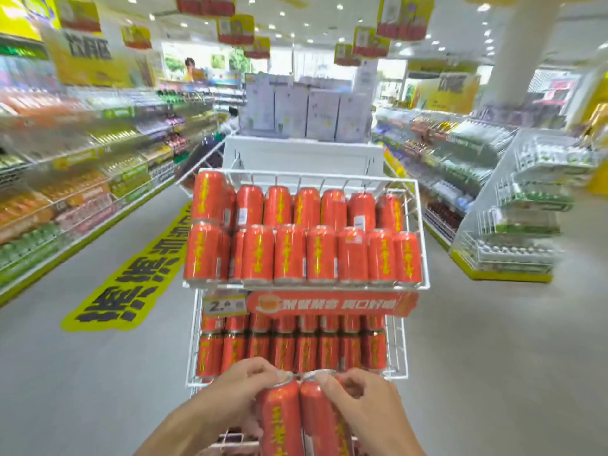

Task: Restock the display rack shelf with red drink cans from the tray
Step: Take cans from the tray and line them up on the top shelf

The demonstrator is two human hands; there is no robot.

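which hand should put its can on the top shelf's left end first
Left. The left hand grips the left can, on the side nearer that end of the top shelf; the right hand would have to cross over.

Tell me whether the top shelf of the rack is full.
Nearly full: the top shelf holds two packed rows of red cans, stacked double at left.
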